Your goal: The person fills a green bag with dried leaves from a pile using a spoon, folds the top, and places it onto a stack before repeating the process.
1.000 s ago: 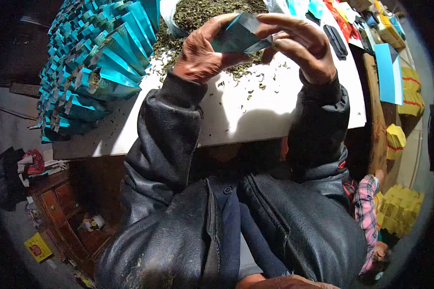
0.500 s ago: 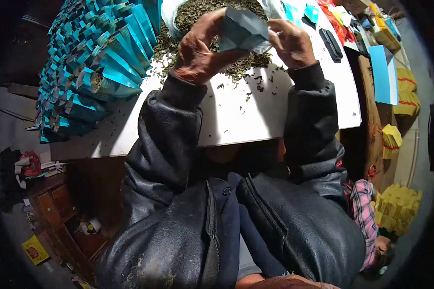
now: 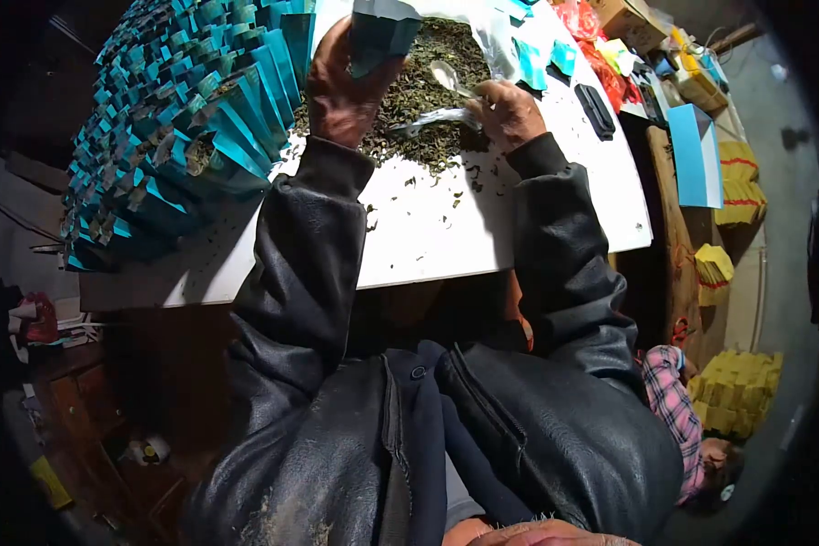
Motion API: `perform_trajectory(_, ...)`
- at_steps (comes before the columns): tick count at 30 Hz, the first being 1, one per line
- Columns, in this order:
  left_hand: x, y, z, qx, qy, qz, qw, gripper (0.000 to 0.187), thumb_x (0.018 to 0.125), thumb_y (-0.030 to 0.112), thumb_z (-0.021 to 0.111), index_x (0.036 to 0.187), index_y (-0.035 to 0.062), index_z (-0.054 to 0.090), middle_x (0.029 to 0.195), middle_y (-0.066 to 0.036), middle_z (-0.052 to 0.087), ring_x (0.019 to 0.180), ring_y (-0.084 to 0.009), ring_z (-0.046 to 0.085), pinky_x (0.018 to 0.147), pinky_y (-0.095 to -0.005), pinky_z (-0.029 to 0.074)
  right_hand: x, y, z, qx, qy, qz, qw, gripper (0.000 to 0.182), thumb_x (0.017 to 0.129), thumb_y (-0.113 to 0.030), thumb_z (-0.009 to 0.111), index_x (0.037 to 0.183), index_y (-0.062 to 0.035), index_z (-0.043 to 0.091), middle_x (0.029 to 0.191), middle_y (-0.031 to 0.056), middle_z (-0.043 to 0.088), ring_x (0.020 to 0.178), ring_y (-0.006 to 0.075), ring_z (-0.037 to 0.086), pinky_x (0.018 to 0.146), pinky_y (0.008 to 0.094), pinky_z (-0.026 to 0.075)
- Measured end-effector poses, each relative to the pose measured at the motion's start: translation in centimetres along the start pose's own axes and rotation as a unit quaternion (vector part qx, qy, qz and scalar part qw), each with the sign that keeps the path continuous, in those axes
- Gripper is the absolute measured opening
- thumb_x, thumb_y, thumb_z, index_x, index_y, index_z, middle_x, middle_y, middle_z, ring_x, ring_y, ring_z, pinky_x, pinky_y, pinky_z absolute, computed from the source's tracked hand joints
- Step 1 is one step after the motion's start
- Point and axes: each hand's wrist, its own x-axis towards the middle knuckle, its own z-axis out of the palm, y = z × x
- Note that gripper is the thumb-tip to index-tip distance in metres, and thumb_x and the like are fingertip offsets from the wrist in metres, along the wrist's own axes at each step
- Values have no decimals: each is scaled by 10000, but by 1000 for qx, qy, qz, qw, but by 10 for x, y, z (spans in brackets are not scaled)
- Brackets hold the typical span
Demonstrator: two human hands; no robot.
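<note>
My left hand [image 3: 341,91] is wrapped round a dark teal packet [image 3: 382,36] at the top of the view, above the white table [image 3: 419,223]. To its right, my right hand [image 3: 511,111] pinches the handle of a pale spoon [image 3: 447,76]. The spoon's bowl is over a heap of dried dark leaves [image 3: 441,50]. A strip of clear plastic [image 3: 437,118] lies across the leaves beside my right hand. Loose leaf bits are scattered on the table in front of the heap.
Many teal packets [image 3: 218,100] stand packed together on the left. At the right are a black case [image 3: 595,111], a red plastic bag [image 3: 601,68], a blue box [image 3: 694,156] and stacked yellow packets [image 3: 735,391]. A person in a checked shirt [image 3: 673,409] is at lower right.
My hands have moved apart. The left has gone left and up with the packet; the right has moved down and left, off the packet, and the spoon now shows in it.
</note>
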Motion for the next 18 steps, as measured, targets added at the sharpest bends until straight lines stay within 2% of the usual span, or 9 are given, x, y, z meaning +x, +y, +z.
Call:
perform_trajectory(2,-2,-8,-2,22,21,-9,1000,526,724,24,745,1184,16,489,1085,-86,609,970,-166,593,864,-299,493,2,-5,-2,140,-17,46,989,190,825,-221,657,902,-50,626,759,103,614,668,210,592,607,313,481)
perform_trajectory(3,-5,-17,-1,-11,40,-20,999,522,716,22,753,1170,16,496,1078,-90,609,968,-166,593,863,-299,494,0,-9,-3,264,-44,146,952,160,847,-191,644,906,-43,638,710,49,601,573,116,537,524,255,445)
perform_trajectory(4,-7,-22,0,-44,60,-31,997,518,707,20,760,1156,16,503,1070,-94,610,966,-167,593,862,-299,496,0,-7,0,261,-50,145,953,160,847,-191,644,906,-43,638,710,49,601,573,116,537,524,255,445)
perform_trajectory(6,-7,-30,-2,-13,61,-48,997,500,697,24,769,1126,10,514,1051,-98,616,945,-164,598,853,-297,502,4,3,8,355,-37,240,903,182,845,-186,638,860,-6,658,716,60,646,629,114,577,581,254,464)
perform_trajectory(7,-7,-35,0,-49,61,-54,995,496,694,23,769,1121,7,516,1041,-95,619,931,-159,600,844,-294,505,5,7,11,364,-36,231,902,171,837,-171,643,869,-6,669,733,58,655,652,108,585,593,245,466)
perform_trajectory(14,-9,-49,1,-28,77,-64,995,511,686,13,767,1120,-6,499,1016,-86,623,882,-150,608,828,-286,511,22,-1,-10,326,20,258,910,140,839,-128,611,861,4,651,712,53,650,660,125,621,588,274,488)
perform_trajectory(15,-10,-45,1,-23,79,-68,994,535,683,18,770,1133,-5,483,1016,-88,622,879,-151,609,826,-284,512,26,-15,-22,235,69,208,947,133,846,-126,586,822,-1,624,679,63,644,627,141,630,572,288,489)
perform_trajectory(16,-11,-47,2,-18,81,-73,994,559,681,22,774,1146,-5,466,1017,-89,621,875,-151,610,823,-282,512,34,9,-10,123,120,107,979,117,843,-125,567,790,-24,596,661,111,629,612,222,636,568,325,486)
perform_trajectory(18,-13,-55,5,-30,84,-85,992,594,677,34,778,1165,-3,440,1020,-94,620,878,-155,610,826,-286,512,52,10,-11,6,132,68,989,98,851,-105,535,872,-34,599,646,87,621,575,192,628,523,284,479)
